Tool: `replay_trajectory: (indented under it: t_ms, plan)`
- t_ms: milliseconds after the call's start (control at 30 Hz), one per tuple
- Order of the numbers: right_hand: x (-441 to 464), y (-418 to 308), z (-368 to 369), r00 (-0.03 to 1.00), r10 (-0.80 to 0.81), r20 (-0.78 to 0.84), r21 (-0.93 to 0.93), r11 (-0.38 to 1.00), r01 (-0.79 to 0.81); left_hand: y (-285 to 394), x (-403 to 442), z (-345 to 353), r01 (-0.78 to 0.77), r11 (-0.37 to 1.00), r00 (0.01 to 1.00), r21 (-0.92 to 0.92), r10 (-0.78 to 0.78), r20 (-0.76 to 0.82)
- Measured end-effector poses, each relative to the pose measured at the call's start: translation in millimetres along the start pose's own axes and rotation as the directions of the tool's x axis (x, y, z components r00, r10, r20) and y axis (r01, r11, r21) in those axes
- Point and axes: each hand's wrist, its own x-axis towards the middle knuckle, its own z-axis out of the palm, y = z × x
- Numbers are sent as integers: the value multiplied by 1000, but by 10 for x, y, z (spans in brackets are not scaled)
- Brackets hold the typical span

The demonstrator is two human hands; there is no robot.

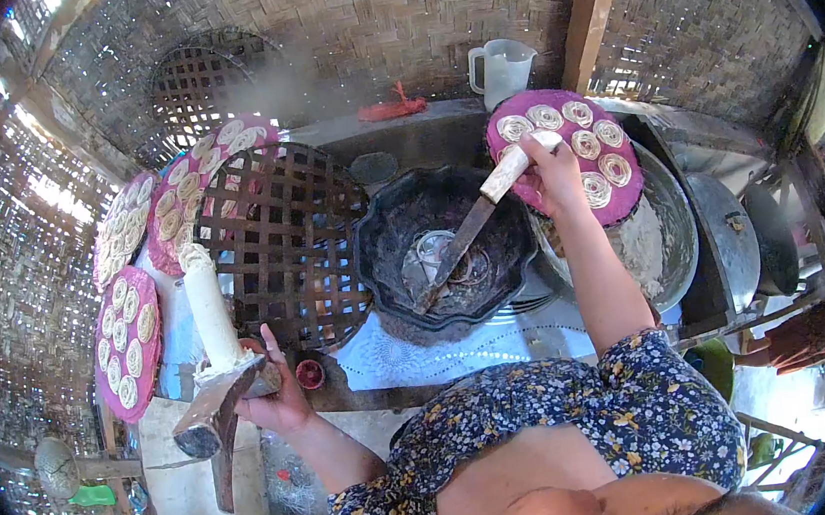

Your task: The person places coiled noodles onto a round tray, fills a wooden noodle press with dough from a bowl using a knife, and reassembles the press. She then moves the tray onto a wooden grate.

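Note:
On the left, my left hand is closed round the wooden end of a tool that looks like a dough press. Its pale, dough-smeared cylinder points upward, and dark wooden arms stick out at the bottom. My right hand grips the thick whitish handle of a knife-like tool with a flat brown blade. That blade slants down over a black scalloped basin. Just behind my right hand lies a round pink mat bearing several coiled dough rounds. It rests over a large metal bowl with pale dough inside.
A dark woven basket stands left of the basin. More pink mats with dough coils lean farther left. At the back are a clear plastic jug and a red plastic bag. Metal pots stand at the right.

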Motion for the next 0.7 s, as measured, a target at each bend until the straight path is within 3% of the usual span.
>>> replay_trajectory:
  t_ms: [367,467,700]
  plan:
    - [-44,-49,51,1000,12,-2,44,999,-12,28,-24,32,6,1000,1000,11,-7,27]
    - [-29,-38,-16,991,88,105,98,990,-98,32,-20,24,17,1000,1000,-23,-17,26]
    - [-200,-245,-7,939,151,309,527,795,-301,33,-19,11,-3,1000,1000,-5,3,25]
